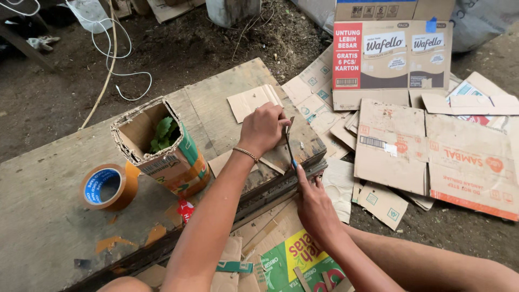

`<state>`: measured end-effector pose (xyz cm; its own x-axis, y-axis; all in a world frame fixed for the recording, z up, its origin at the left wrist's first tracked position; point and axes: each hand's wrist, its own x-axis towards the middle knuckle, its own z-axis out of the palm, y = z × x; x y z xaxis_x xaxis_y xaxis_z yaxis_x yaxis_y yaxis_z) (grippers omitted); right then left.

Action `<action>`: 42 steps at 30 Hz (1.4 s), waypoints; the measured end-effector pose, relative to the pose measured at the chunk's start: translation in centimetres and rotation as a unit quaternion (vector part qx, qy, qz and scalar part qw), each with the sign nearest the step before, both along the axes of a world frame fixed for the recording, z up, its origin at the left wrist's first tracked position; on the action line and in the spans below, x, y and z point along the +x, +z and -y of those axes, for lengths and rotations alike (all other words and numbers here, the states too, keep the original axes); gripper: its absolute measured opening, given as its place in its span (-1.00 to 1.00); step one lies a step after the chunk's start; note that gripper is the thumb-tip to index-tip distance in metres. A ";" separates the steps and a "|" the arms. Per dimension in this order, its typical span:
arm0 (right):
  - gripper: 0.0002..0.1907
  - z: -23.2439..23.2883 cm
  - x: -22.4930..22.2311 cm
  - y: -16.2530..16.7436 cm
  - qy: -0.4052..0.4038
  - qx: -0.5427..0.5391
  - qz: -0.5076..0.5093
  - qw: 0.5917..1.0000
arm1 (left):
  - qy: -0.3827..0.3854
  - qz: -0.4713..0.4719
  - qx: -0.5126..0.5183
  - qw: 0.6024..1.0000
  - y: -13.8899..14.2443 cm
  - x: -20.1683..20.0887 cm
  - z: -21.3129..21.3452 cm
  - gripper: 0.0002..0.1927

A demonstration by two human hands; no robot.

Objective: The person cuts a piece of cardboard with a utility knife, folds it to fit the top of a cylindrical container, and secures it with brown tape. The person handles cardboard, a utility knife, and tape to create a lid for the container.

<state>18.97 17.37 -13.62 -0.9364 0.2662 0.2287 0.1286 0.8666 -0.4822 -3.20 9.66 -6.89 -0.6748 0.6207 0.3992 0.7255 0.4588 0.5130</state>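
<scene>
Right hand (316, 208) and left hand (262, 130) grip a dark strip (290, 146)

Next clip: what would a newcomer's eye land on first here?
Probably the two hands at the wooden board's right edge: the left hand presses a cardboard piece while the right hand touches a thin dark blade. Left of them stand an open cardboard box holding green leaves and a tape roll.
</scene>
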 end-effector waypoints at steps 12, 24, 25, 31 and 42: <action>-0.40 -0.2 -0.1 4.1 -0.133 -0.198 0.125 0.963 | 0.003 0.023 -0.031 0.999 0.4 0.2 0.2 -0.79; -0.21 -0.4 -3.3 1.2 -0.057 -0.030 0.046 0.997 | -0.004 -0.010 -0.041 0.999 -0.5 -0.1 -0.1 -0.68; -0.21 -0.5 -3.7 1.1 -0.057 -0.020 0.042 0.997 | -0.005 -0.014 -0.044 0.999 -0.6 0.0 -0.1 -0.74; -0.21 0.0 -3.3 0.2 -0.061 -0.018 0.064 0.996 | -0.004 -0.026 -0.071 0.997 -0.8 0.4 -0.1 -0.80; -0.10 -0.2 -0.8 0.9 -0.006 0.007 0.076 0.997 | 0.024 -0.063 -0.062 0.996 -0.9 0.4 -0.6 -0.83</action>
<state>18.14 17.61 -12.68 -0.9575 0.2749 0.0876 0.2096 0.8715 -0.4434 -2.82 10.24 -7.79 -0.6535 0.6393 0.4053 0.7569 0.5481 0.3559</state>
